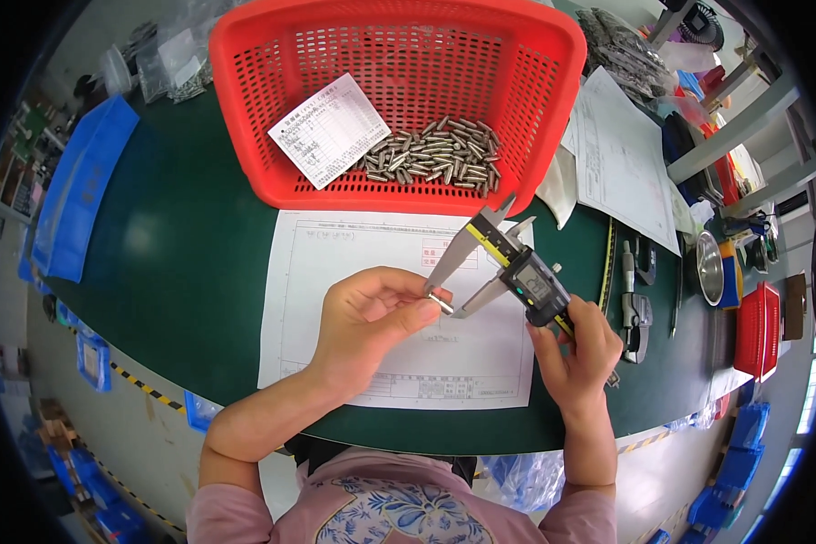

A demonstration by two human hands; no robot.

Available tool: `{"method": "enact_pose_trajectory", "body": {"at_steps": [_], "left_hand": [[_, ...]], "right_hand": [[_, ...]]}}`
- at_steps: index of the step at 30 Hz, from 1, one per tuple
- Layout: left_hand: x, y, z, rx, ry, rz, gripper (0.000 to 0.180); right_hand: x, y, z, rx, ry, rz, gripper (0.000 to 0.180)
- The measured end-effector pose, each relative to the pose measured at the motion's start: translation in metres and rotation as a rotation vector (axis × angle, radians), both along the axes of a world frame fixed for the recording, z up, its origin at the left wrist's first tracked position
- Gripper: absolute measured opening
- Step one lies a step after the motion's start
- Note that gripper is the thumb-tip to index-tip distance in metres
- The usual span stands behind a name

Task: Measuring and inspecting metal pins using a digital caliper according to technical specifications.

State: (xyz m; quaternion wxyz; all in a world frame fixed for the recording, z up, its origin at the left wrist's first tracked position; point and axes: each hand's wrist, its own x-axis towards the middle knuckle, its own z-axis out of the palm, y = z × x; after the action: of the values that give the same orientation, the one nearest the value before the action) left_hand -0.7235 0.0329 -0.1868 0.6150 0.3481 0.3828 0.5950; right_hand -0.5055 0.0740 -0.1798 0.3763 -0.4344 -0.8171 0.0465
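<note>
Pin [442, 305] sits pinched by fingers [415, 315] of the left hand [358, 326]; fingers of the right hand [580, 352] grip a caliper [534, 285].

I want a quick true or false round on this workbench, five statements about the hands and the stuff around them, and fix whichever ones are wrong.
1. The right hand holds a digital caliper. True.
2. The left hand is empty. False: its thumb and fingers hold a small metal pin.
3. The red basket contains a pile of metal pins and a white card. True.
4. The blue bin stands to the right of the red basket. False: it is to the left.
5. A micrometer lies to the right of the right hand. True.
</note>
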Motion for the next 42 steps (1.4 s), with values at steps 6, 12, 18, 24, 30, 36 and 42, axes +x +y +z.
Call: {"method": "enact_pose_trajectory", "body": {"at_steps": [6,12,18,24,30,36,42], "left_hand": [[-0.0005,0.0004,-0.0002,-0.016,0.012,-0.031,0.017],[0.0034,0.0008,-0.0020,-0.026,-0.014,-0.060,0.026],[0.0017,0.0009,-0.0051,-0.043,-0.007,-0.063,0.022],[0.0044,-0.0003,-0.0074,0.010,0.014,-0.013,0.018],[-0.0003,0.0024,-0.0052,0.495,0.632,0.261,0.018],[-0.0020,0.0024,-0.0015,0.688,0.868,0.338,0.022],[-0.0027,0.0024,-0.0018,0.683,0.884,0.340,0.022]], "right_hand": [[0.0005,-0.0006,0.0023,-0.019,-0.005,-0.027,0.030],[0.0031,0.0002,0.0010,-0.018,-0.016,-0.043,0.030],[0.0032,0.0004,0.0002,-0.019,-0.020,-0.028,0.031],[0.0024,0.0019,-0.0009,-0.036,-0.054,0.014,0.032],[0.0034,0.0039,0.0005,-0.012,0.059,-0.027,0.029],[0.0020,0.0030,-0.0018,-0.047,0.037,-0.006,0.030],[0.0015,0.0037,-0.0026,-0.042,0.018,0.001,0.030]]}}
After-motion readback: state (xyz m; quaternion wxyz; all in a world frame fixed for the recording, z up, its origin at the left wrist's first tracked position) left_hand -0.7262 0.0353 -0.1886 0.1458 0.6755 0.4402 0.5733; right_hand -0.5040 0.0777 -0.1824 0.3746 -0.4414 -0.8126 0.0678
